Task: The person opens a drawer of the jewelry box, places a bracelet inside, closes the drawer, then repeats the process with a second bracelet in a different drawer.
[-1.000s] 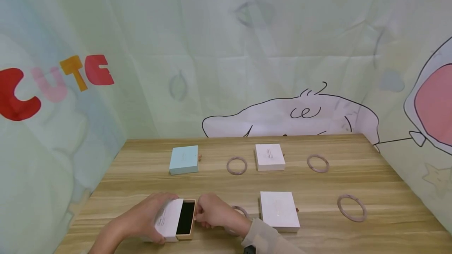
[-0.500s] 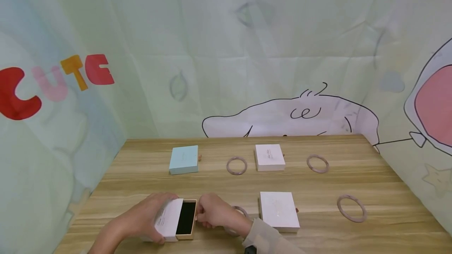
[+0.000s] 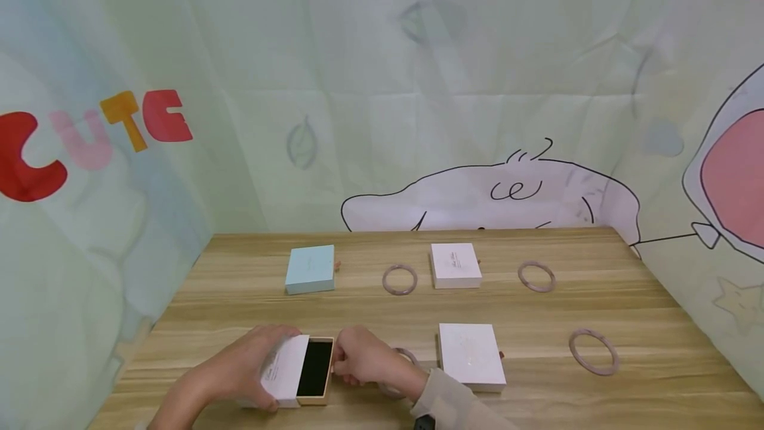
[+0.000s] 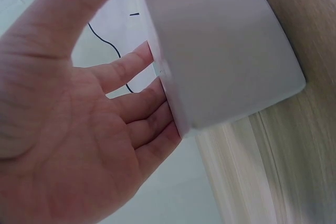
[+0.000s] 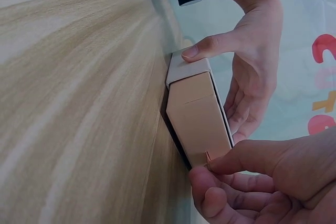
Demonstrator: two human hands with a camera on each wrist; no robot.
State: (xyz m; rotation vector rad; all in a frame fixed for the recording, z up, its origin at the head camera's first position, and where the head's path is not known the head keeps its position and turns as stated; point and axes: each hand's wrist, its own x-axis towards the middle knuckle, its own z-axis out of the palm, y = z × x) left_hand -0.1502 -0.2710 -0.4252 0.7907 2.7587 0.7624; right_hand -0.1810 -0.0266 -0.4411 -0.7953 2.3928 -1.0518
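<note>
My left hand [image 3: 246, 365] grips the white sleeve [image 3: 288, 371] of a jewellery box at the front left of the table, thumb on the near side and fingers on the far side. The same white sleeve [image 4: 220, 51] fills much of the left wrist view. From its right end the tan drawer [image 5: 194, 108] sticks out partway, showing a black lining [image 3: 315, 369]. My right hand [image 3: 367, 357] pinches a small orange ribbon tab [image 5: 208, 157] on the drawer's end between thumb and forefinger. Partly behind my right wrist lies a pale purple bangle [image 3: 408, 354].
A light blue box [image 3: 310, 269] and a small white box [image 3: 456, 265] stand toward the back, with a larger white box [image 3: 471, 356] nearer. Other bangles lie between and beside them: one back-middle [image 3: 400, 293], one back-right [image 3: 537, 289], one front-right [image 3: 595, 371].
The drawer has slid very slightly further right out of the sleeve, along with my right hand. My left hand keeps its grip in the same place.
</note>
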